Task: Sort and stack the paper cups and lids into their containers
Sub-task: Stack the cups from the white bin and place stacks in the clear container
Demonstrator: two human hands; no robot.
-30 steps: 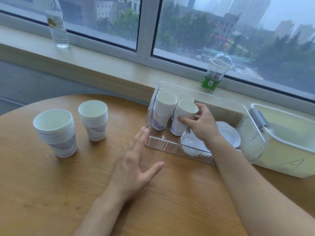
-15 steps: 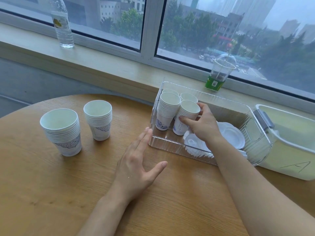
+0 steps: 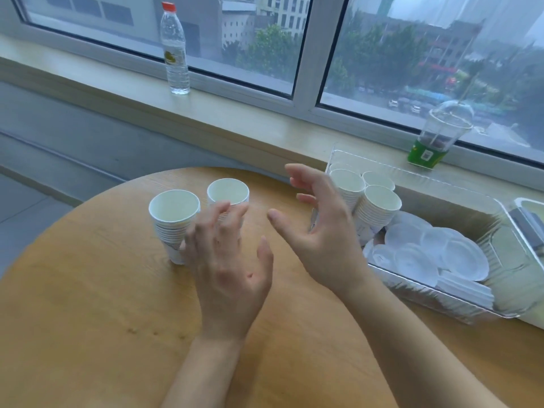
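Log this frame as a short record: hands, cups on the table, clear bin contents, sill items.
left hand: open, fingers spread, reaching toward the table stacks
right hand: open, holds nothing, in front of the bin
table stacks: two cup stacks, near stack and far stack, upright, side by side
clear bin: at least three upright cup stacks at its left end, lids piled to their right
sill: water bottle, domed plastic cup
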